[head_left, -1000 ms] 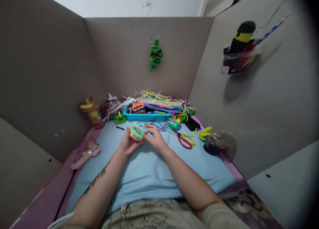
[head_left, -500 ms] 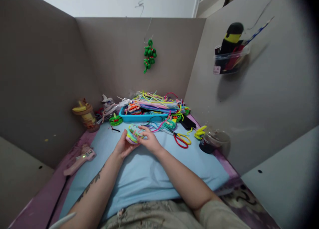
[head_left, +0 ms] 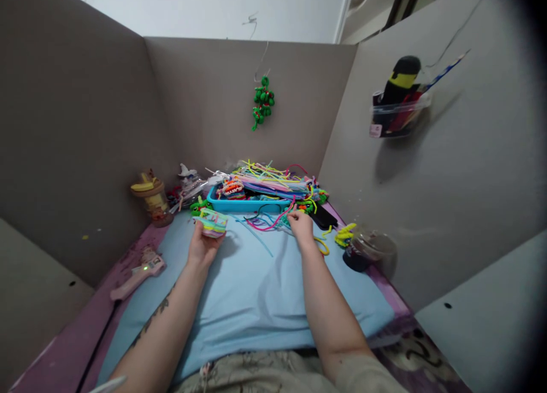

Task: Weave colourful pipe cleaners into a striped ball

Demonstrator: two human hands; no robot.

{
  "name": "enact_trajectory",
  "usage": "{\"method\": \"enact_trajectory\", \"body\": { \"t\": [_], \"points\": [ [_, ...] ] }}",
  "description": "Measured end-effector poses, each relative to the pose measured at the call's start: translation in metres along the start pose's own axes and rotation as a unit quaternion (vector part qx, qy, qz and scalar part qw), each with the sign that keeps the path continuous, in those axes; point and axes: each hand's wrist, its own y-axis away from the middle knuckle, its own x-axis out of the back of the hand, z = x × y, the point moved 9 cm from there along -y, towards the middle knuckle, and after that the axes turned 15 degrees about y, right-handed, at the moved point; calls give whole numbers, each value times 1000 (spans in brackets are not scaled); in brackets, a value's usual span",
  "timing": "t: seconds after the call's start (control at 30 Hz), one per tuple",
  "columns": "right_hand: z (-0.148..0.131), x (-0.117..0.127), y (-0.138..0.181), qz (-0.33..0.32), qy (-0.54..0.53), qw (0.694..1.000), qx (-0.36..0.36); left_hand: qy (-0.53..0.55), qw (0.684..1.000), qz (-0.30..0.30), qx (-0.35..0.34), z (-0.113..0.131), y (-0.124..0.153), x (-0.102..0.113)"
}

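My left hand [head_left: 204, 248] is closed around the lower side of a small striped piece made of fuzzy pastel pipe cleaners [head_left: 212, 222], raised above the blue cloth. Beyond that piece, a green pipe-cleaner figure [head_left: 200, 205] is partly covered. My right hand [head_left: 301, 225] is at the front of the blue tray, among loose pipe cleaners [head_left: 271, 225]. Its fingers look pinched together; what lies between them is too small to make out. Below its wrist shows the yellow handle of the scissors [head_left: 322, 246], the rest hidden by my arm.
A blue tray [head_left: 252, 205] heaped with pipe cleaners stands at the back. To the left are a pink glue gun [head_left: 139, 276] and a brown cup [head_left: 156, 202]. A dark-based clear tub [head_left: 363, 253], yellow pieces [head_left: 344, 234] and a black phone-like object [head_left: 323, 217] lie right. Grey panels [head_left: 239, 114] enclose the table.
My right hand has let go of the pastel piece and moved right to the pipe cleaners near the scissors. My left hand has shifted slightly left, still holding the piece.
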Motion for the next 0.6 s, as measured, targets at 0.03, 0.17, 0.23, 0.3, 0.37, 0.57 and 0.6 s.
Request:
{"method": "enact_trajectory", "body": {
  "t": [0.03, 0.17, 0.23, 0.3, 0.37, 0.57, 0.6],
  "points": [
    [-1, -5, 1, -17, 36, 999, 5, -12, 1000, -9, -9, 0, 2, -3],
    [-7, -21, 7, -57, 115, 991, 21, -31, 999, -17, -41, 4, 7, -9],
    [-10, -25, 9, -65, 143, 987, 26, -43, 998, -12, -49, 5, 6, -8],
    [-15, -25, 11, -61, 173, 982, 32, -73, 995, -18, -65, 8, 5, -7],
    [-26, -22, 15, -46, 195, 979, 47, -124, 987, -21, -99, 12, 3, -6],
    [-82, -55, 59, -135, 164, 964, 159, -412, 868, -23, -277, 26, 13, -12],
    [-87, -64, 67, -165, 168, 956, 174, -462, 835, -39, -297, 25, 17, -18]
  ]
}}
